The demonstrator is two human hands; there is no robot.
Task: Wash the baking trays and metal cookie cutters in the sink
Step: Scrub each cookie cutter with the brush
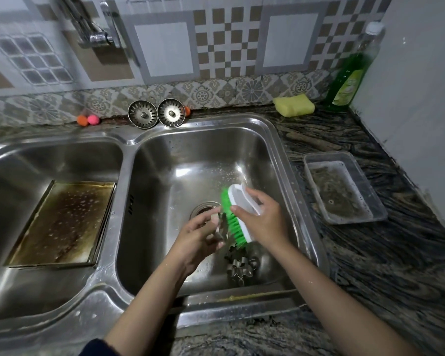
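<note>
I see a steel double sink (125, 160) filling most of the view, set in a dark veined stone counter (385, 253). In its left basin, at nine o'clock, a baking tray (62, 222) lies flat, its floor stained brown and dotted with water drops. The right basin holds the work: just past centre towards five o'clock, my left hand (198, 237) pinches a small metal cookie cutter (222, 228), fingers curled round it. My right hand (263, 222) grips the white back of a scrub brush (238, 213), whose green bristles touch that cutter. Just below the hands, at six o'clock, more cookie cutters (240, 265) lie in a cluster on the basin floor, one flower-shaped; I cannot count them.

At three o'clock a clear plastic tub (344, 187) sits on the counter with cloudy water in it; what lies under the water I cannot make out. At two o'clock a tall bottle (352, 73) of green liquid stands in the corner; its label is too blurred to read. Beside it, at one o'clock, lies a yellow sponge (293, 105). At twelve o'clock two metal sink strainers (156, 113) lean against the patterned tile wall, and at eleven o'clock an orange ball and a pink ball (93, 119) touch each other on the ledge.
</note>
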